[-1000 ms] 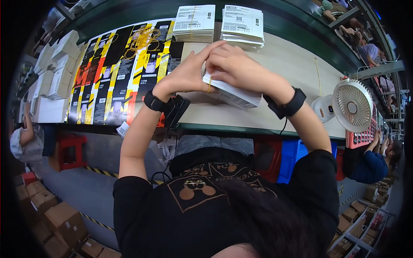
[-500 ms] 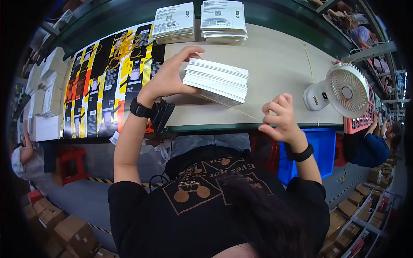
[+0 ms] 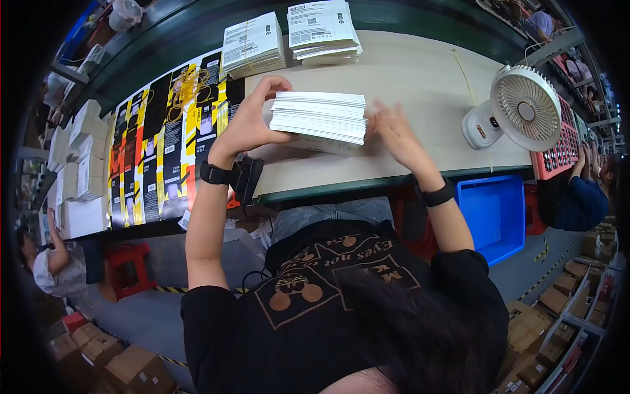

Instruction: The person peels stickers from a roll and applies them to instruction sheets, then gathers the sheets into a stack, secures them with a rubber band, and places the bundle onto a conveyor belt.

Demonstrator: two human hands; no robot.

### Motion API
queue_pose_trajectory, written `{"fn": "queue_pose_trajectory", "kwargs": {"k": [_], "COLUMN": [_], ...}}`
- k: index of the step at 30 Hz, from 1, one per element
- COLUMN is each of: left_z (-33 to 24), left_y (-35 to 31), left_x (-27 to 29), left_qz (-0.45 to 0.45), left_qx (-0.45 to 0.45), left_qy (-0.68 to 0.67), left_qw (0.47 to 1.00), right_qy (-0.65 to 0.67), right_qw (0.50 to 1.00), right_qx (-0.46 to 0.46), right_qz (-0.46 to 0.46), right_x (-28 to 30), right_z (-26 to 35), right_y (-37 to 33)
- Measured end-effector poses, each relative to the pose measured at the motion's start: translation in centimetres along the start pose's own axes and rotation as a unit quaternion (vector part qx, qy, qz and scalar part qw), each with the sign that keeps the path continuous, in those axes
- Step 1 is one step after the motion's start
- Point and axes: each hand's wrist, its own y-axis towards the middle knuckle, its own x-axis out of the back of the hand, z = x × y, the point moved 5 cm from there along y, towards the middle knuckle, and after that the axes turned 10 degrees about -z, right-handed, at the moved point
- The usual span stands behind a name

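Observation:
A thick stack of white printed papers (image 3: 317, 118) is tilted up over the light table top, its layered edges facing me. My left hand (image 3: 252, 121) grips the left end of this stack, thumb below and fingers curled over the top. Close by the stack's right end is my right hand (image 3: 394, 131), its fingers smeared by motion; whether they touch the papers I cannot tell. Farther back stand a paper stack with a rubber band (image 3: 247, 39) around it and another paper stack (image 3: 320, 29) beside it.
Yellow rubber bands (image 3: 190, 85) lie on black-and-yellow printed sheets (image 3: 154, 148) at the left. A white fan (image 3: 525, 108) stands at the right, above a blue bin (image 3: 491, 217). One yellow band (image 3: 464, 77) lies on the table. Other people sit at both sides.
My right hand has moved left and up to the stack's right end. The rubber band that stretched from the stack toward that hand no longer shows. The stack sits more level.

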Motion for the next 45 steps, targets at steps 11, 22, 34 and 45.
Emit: {"fn": "queue_pose_trajectory", "kwargs": {"k": [11, 22, 34, 45], "left_z": [3.4, -7.5, -5.1, 1.8], "left_y": [-2.9, 0.1, 1.9, 7.1], "left_x": [-2.3, -1.3, -4.0, 13.1], "left_qz": [-0.008, -0.162, 0.185, -0.183], "left_qx": [0.148, -0.137, -0.125, 0.321], "left_qy": [-0.487, 0.398, 0.359, -0.229], "left_qw": [0.861, 0.893, 0.906, 0.9], "right_qy": [0.602, 0.568, 0.68, 0.654], "right_qw": [0.679, 0.727, 0.577, 0.629], "right_qx": [-0.349, -0.327, -0.422, -0.418], "right_qz": [-0.234, -0.207, -0.162, 0.037], "right_x": [-2.2, -3.8, -5.9, -10.0], "right_z": [2.8, 2.8, 1.0, 2.3], "right_y": [-0.8, 1.3, 1.0, 7.9]}}
